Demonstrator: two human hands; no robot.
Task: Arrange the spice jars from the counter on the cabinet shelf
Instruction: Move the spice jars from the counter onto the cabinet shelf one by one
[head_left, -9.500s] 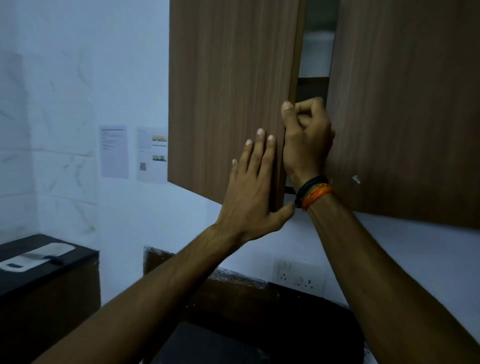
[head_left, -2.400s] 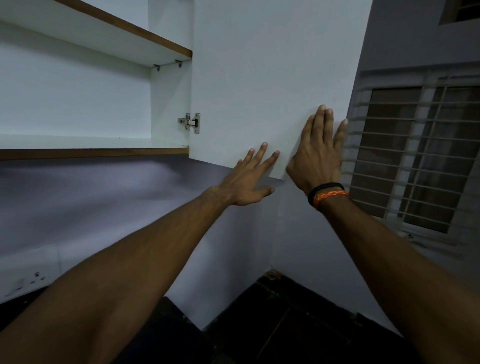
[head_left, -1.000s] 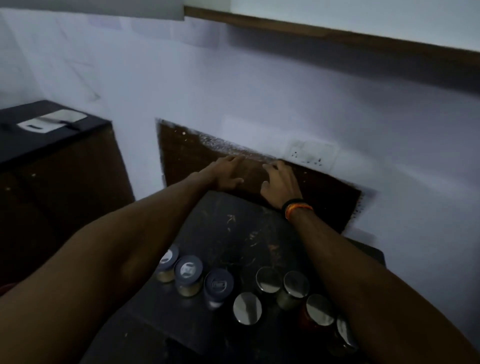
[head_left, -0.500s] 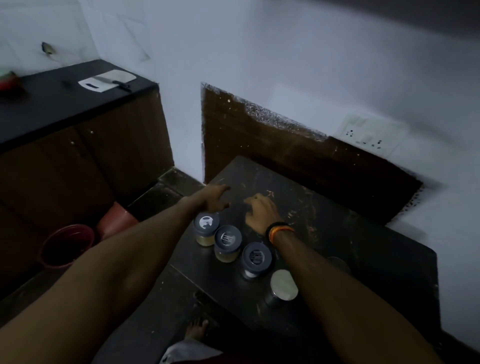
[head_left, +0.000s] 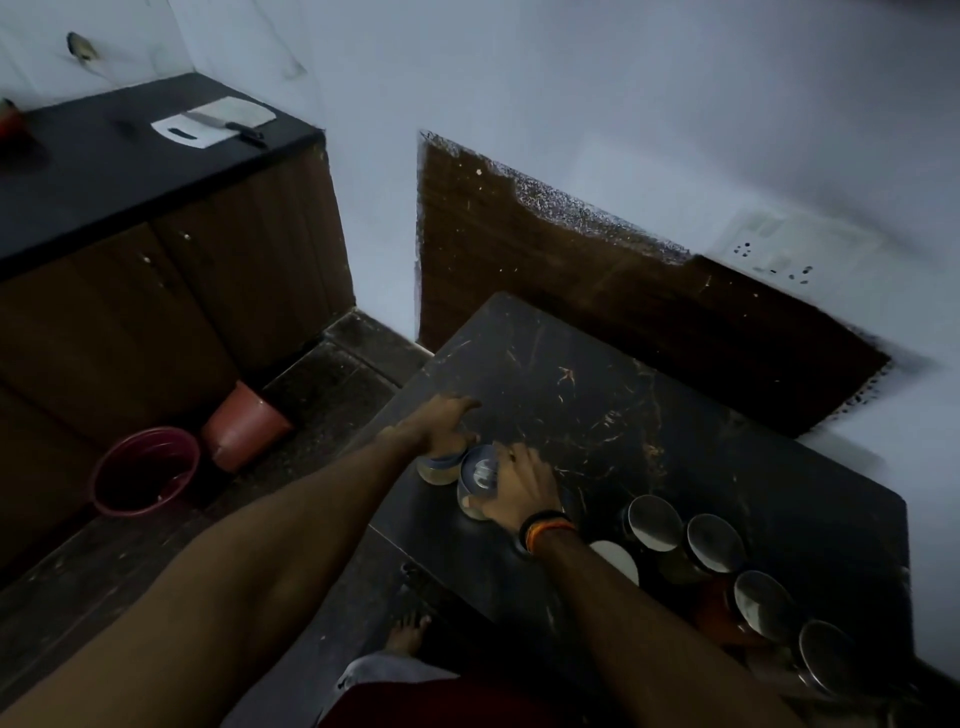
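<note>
Several spice jars stand in a row along the front of a small dark counter. My left hand comes down over the top of the leftmost jar, whose pale contents show below my fingers. My right hand wraps the grey-lidded jar beside it. To the right stand a white-lidded jar and steel-lidded jars, partly behind my right forearm. The cabinet shelf is out of view.
A red bucket and a terracotta pot sit on the floor to the left. A second black counter holds a cutting board with a knife. A wall socket is above the counter. My bare foot is below its front edge.
The view dropped from the open cabinet to the counter. Both hands came back from the counter's rear to the two leftmost jars and closed on them.
</note>
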